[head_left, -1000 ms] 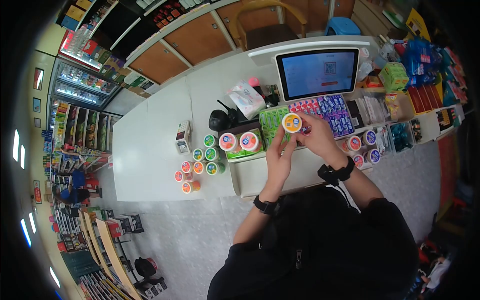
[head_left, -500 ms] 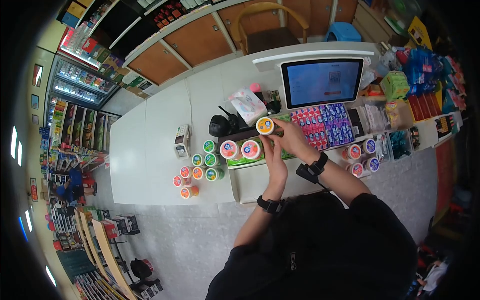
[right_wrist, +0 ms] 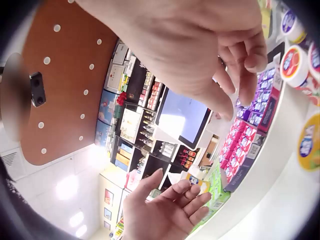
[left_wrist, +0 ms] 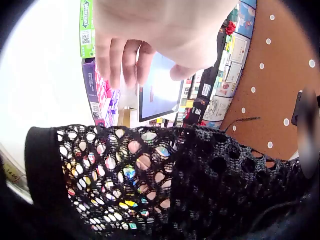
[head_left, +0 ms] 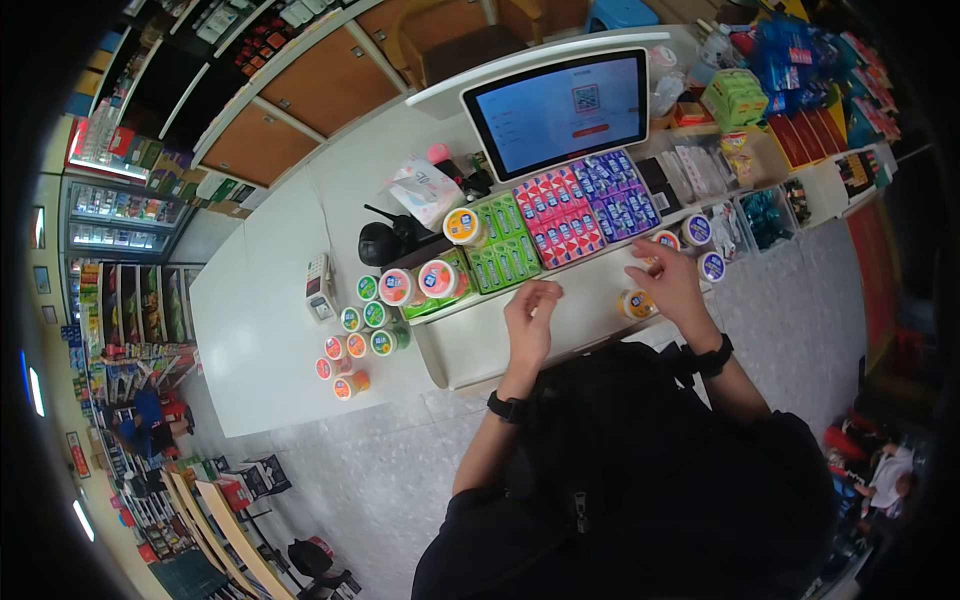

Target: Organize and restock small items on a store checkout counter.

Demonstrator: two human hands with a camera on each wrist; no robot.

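Note:
My left hand (head_left: 532,318) hangs over the front ledge of the counter, fingers loosely bent around nothing. It also shows in the right wrist view, palm turned up. Farther right, my right hand (head_left: 672,287) hovers with thumb and fingers apart, nothing between them. Closest to it are a yellow-lidded tub (head_left: 637,304) on the ledge and a red-lidded tub (right_wrist: 294,65), partly hidden by the fingers in the head view. Another yellow-lidded tub (head_left: 463,227) stands on the green gum boxes (head_left: 503,250). Two pink-lidded tubs (head_left: 438,279) sit left of it.
Pink and purple gum boxes (head_left: 585,205) lie before a tilted screen (head_left: 560,112). Purple-lidded tubs (head_left: 697,230) stand at the right. Several green- and orange-lidded tubs (head_left: 375,314) cluster left, near a card terminal (head_left: 320,288). Tissues (head_left: 425,190) and a black scanner (head_left: 380,243) are behind.
The yellow-lidded tub that both hands held moved left and was let go on the green boxes. My hands have separated, the right one going right. The head view has turned rightward.

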